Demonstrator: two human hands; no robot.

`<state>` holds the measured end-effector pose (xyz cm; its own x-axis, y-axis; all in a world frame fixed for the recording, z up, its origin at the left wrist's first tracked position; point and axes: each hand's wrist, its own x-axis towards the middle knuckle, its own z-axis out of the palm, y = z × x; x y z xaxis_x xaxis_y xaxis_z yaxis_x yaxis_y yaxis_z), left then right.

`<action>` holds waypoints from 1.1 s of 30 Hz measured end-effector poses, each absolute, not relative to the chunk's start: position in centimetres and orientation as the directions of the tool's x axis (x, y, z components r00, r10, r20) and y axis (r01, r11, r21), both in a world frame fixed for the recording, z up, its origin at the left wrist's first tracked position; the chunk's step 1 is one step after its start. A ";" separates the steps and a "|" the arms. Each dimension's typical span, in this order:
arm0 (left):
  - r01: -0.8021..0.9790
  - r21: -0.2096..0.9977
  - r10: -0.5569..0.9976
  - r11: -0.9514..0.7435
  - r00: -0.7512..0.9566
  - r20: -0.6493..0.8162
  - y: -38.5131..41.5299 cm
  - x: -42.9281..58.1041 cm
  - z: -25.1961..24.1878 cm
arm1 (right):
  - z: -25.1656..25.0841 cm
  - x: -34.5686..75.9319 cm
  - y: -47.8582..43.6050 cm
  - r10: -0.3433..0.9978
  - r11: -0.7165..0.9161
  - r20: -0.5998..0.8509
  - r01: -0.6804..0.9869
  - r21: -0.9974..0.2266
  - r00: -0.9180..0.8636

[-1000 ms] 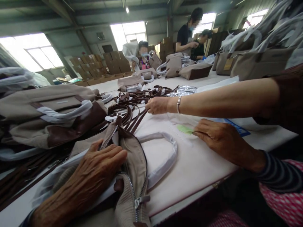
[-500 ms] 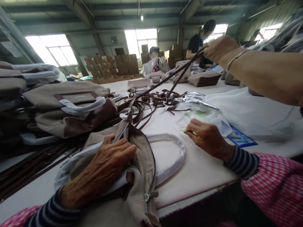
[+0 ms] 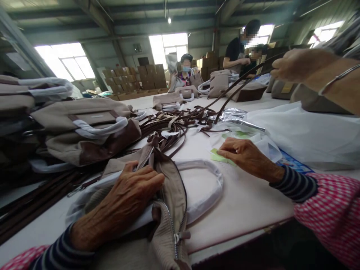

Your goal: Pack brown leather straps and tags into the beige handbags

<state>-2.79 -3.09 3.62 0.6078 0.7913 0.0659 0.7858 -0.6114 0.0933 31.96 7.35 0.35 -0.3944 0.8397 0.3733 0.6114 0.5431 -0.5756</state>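
A beige ribbed handbag (image 3: 168,221) lies at the table's near edge, unzipped, its lining showing. My left hand (image 3: 126,198) is on top of it, fingers bent over the side beside the zipper. The zipper slider (image 3: 177,236) sits at the near end of the opening. A handle (image 3: 216,180) wrapped in white film arches onto the table at the bag's right. Further right, my right hand (image 3: 247,155) pinches a light green paper slip (image 3: 218,155) between thumb and fingers, just above the tabletop.
Brown straps (image 3: 174,129) lie tangled mid-table. A co-worker's hand (image 3: 300,65) holds some raised at the right. Stacked handbags (image 3: 90,131) stand on the left. Clear plastic bags (image 3: 303,127) and a blue printed sheet (image 3: 295,161) are at the right. Other people work at the back.
The green slip in my right hand now lies flatter and shows more. The co-worker's hand has drawn the straps further right. My left hand stays on the bag.
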 end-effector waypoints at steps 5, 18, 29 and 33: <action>0.813 0.049 0.814 -0.581 0.581 0.019 -3.4 -2.2 4.2 | 2.7 24.4 5.6 0.838 0.253 0.063 0.284 -0.925 -0.541; 0.797 -0.057 0.796 -0.602 0.604 0.035 -4.9 -2.8 3.6 | 1.6 15.4 6.7 0.727 0.128 -0.201 0.417 -0.900 -0.657; 0.777 -0.103 0.779 -0.621 0.627 0.028 -5.0 -2.1 3.5 | 1.9 14.4 6.3 0.730 0.225 -0.141 0.429 -0.875 -0.669; 0.764 -0.103 0.765 -0.637 0.643 0.035 -5.2 -2.0 3.2 | 2.5 14.2 6.3 0.670 0.268 -0.257 0.550 -0.791 -0.696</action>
<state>-1.97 -5.20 3.21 0.6431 0.7650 0.0351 0.7637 -0.6373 -0.1029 14.24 6.35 2.54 -0.6963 0.6703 -0.2567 0.5498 0.2682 -0.7911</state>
